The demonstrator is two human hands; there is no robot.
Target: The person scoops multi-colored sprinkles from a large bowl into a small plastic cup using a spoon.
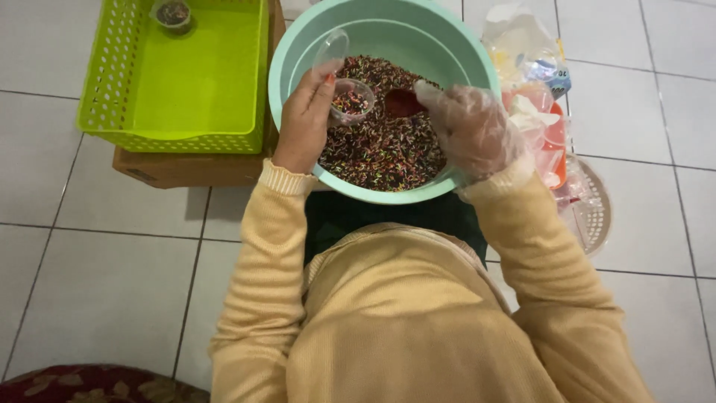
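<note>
Sprinkles, multicoloured on dark, heaped [384, 142] in a round mint-green plastic basin [477, 67] on the white tiled floor [97, 246].

Left hand [304, 119]: bare, gripping a small clear plastic cup [350, 102], part filled, hinged lid open, held above the heap.

Right hand [470, 127]: in a clear disposable glove, closed on a small red scoop [405, 103] just beside the cup.

Risk: a tilted scoop or cup likely spills sprinkles; an overfilled cup may not close.

Lime-green perforated plastic basket [179, 89], left: one filled cup [173, 13] in its corner.
</note>
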